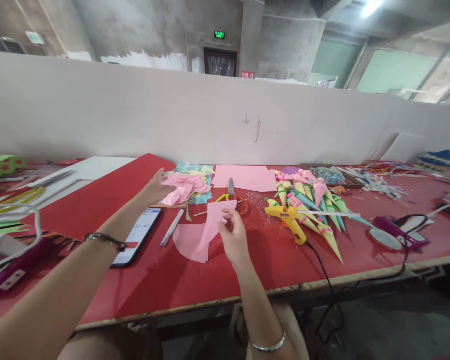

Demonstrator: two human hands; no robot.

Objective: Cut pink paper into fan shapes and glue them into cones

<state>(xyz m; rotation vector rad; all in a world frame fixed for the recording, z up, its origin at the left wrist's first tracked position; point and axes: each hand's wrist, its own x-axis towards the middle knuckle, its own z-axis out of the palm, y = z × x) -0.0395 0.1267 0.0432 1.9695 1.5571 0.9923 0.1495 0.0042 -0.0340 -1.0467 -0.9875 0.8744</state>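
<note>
My left hand point(158, 189) reaches to the edge of a pile of pink paper scraps point(187, 187), its fingers apart; whether it touches the scraps I cannot tell. In my right hand point(235, 239) a piece of pink paper point(213, 222) is pinched between thumb and fingers. Beneath that piece, a rounded sheet of pink paper point(187, 242) lies on the red table. Just beyond the right hand are scissors point(231, 187) with orange and yellow handles, partly covered by the held paper.
A phone point(144, 235) and a marker point(171, 228) lie left of centre. A yellow glue gun point(290, 220), its cord hanging over the front edge, lies before a heap of paper cones point(317, 192). Red card point(108, 200) lies left; pink sheets point(243, 179) lie behind.
</note>
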